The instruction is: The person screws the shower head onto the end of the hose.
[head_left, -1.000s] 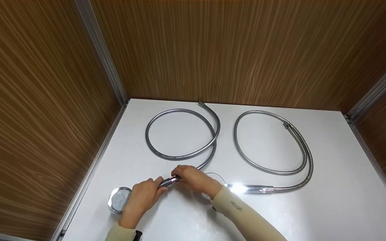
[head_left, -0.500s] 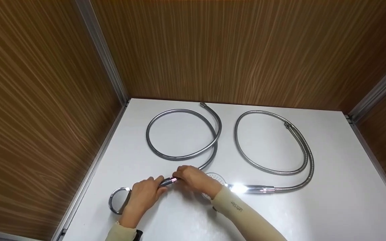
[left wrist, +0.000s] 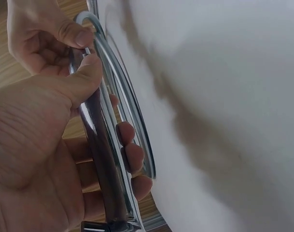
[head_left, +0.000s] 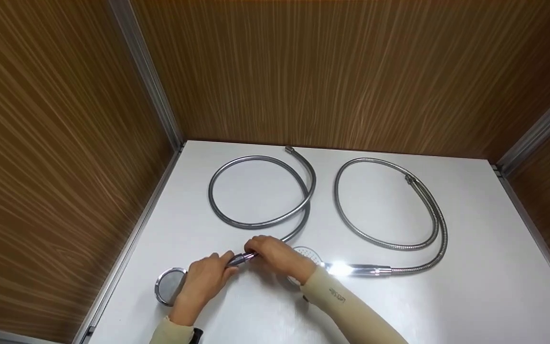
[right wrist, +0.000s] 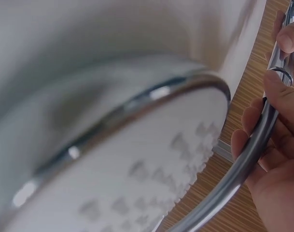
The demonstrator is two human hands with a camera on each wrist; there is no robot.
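Observation:
My left hand (head_left: 206, 282) grips the chrome handle (left wrist: 96, 130) of a shower head (head_left: 170, 286), fingers wrapped around it. The round head sticks out left of that hand, above the white tabletop. At the handle's other end, my right hand (head_left: 275, 253) pinches the end of a grey shower hose (head_left: 260, 225) between thumb and fingers. Handle and hose end meet in line in the right wrist view, where the hose (right wrist: 255, 140) curves down past the palm. Most of this joint is covered by the right fingers in the head view. The hose loops once behind the hands.
A second shower head (head_left: 306, 255) lies under the right forearm, its perforated face partly hidden. Its chrome handle (head_left: 370, 270) joins a coiled metal hose (head_left: 399, 247) at the right. Wood-grain panels (head_left: 327, 71) enclose the white table (head_left: 485, 229) at the back and sides.
The held shower head's round face turns slightly, its reflection going from grey to pale and back to grey. My right fingers shift a little at the joint. Both hands stay in place.

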